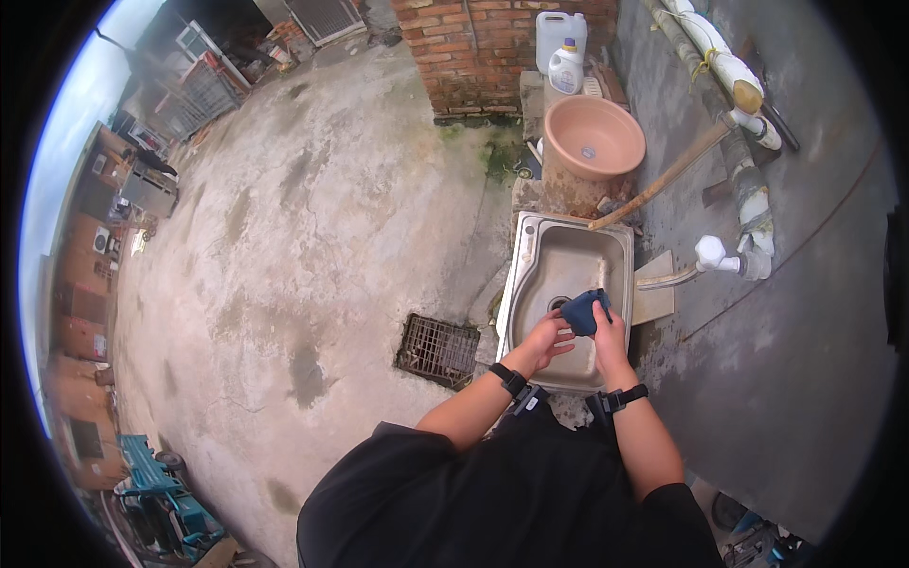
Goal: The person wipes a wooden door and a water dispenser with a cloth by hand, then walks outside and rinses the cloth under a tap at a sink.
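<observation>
A small dark blue cloth, folded or bunched up, is held over the stainless steel sink. My right hand grips its right side, the thumb lying on top. At the cloth's lower left edge is my left hand, its fingers spread and the upper ones touching or nearly touching the fabric. The cloth partly covers the sink's drain. Both wrists wear black straps.
A pink plastic basin stands beyond the sink, with a white detergent bottle and a translucent jug behind. A hose slopes from the wall pipe to the sink. Right is a white-handled valve; left, a floor grate.
</observation>
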`<state>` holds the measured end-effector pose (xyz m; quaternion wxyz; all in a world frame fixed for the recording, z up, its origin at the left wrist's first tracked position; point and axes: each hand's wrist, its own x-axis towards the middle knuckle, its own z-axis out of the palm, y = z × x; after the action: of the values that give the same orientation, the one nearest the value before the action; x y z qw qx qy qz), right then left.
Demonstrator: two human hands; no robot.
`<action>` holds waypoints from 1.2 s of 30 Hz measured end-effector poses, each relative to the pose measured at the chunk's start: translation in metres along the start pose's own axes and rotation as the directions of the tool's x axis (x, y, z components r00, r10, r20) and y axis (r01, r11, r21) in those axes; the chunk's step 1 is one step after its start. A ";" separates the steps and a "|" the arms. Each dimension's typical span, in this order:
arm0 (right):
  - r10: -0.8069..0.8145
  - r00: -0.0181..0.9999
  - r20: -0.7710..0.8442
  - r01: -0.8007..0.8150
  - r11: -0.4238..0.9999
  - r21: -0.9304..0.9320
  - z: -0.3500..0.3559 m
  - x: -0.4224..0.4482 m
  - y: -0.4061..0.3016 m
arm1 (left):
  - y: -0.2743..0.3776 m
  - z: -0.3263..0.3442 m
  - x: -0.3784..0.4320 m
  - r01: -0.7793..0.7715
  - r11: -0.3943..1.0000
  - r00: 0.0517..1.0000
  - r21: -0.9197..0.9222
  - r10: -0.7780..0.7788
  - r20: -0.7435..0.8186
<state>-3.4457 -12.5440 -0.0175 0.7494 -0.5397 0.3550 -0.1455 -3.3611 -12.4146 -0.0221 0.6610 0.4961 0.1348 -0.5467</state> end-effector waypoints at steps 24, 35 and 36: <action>0.298 0.952 0.067 -0.299 0.869 0.395 -0.010 -0.016 -0.028 | -0.018 -0.007 0.017 -0.027 0.984 0.999 -0.174 0.022 -0.029; 0.254 0.967 0.006 -0.243 0.916 0.318 -0.037 -0.009 -0.011 | -0.007 0.009 0.004 -0.200 0.967 0.980 -0.160 0.196 -0.040; 0.255 0.967 -0.002 -0.245 0.931 0.272 -0.040 -0.009 -0.011 | -0.005 0.008 0.004 -0.223 0.965 0.975 -0.138 0.219 -0.047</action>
<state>-3.4779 -12.5715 -0.0105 0.8214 -0.3804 0.4116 -0.1056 -3.3667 -12.4232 -0.0236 0.7492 0.4682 0.1279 -0.4507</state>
